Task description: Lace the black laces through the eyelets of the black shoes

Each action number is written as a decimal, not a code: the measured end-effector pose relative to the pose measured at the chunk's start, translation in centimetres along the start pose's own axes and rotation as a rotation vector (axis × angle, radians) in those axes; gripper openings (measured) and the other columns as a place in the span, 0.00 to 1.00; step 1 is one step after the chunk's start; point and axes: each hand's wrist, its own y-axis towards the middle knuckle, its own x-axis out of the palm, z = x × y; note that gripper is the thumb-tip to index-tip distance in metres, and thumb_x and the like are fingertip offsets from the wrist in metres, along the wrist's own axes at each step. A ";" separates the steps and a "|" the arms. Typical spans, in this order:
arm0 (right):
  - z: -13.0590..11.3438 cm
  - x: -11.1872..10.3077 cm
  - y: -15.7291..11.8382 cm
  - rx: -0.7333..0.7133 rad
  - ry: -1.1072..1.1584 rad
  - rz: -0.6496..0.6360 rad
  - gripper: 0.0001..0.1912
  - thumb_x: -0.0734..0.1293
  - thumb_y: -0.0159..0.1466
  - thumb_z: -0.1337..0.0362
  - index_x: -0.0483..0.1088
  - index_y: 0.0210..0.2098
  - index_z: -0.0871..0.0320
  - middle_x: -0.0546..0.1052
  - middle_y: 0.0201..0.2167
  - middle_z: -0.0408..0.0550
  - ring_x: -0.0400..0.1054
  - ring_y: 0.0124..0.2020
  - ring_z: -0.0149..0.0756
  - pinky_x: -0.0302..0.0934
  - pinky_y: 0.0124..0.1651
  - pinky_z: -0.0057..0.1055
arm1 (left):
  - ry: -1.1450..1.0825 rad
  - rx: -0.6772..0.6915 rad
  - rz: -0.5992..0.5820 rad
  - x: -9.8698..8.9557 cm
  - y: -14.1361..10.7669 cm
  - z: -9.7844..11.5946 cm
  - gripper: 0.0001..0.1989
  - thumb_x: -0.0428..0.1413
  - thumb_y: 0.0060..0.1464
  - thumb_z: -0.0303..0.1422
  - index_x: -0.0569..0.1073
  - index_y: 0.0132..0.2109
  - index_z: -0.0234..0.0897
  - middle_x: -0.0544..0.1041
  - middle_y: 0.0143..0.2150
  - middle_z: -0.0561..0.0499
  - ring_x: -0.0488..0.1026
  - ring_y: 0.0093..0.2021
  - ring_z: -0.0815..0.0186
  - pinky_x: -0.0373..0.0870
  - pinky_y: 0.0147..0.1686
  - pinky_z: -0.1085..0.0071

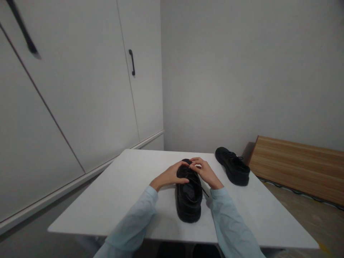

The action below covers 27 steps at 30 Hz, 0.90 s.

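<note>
A black lace-up shoe [189, 206] rests on the white table [123, 200], its heel toward me and its toe pointing away. My left hand [172, 174] lies against the left side of its front part, thumb over the laces and fingers curled near the toe. Bent over the upper end of the lacing from the right is my right hand [204, 170], fingers pinched at the shoelace; the fingertips are partly hidden. One loose dark lace end [204, 191] hangs off the shoe's right side below that hand.
A second black shoe [233, 166] stands at the table's right edge, toe away. Beyond the table on the right leans a wood-grain panel [298, 168]. A white cabinet [80, 89] with dark handles lines the left, and a plain wall [242, 79] rises behind.
</note>
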 end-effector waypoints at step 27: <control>-0.8 -3.4 -0.3 -0.013 0.673 0.589 0.21 0.65 0.57 0.44 0.56 0.30 0.54 0.70 0.20 0.33 0.69 0.19 0.28 0.71 0.31 0.36 | -0.044 0.015 0.040 -0.4 0.0 -2.2 0.29 0.63 0.44 0.41 0.66 0.52 0.38 0.70 0.53 0.43 0.67 0.54 0.58 0.60 0.55 0.62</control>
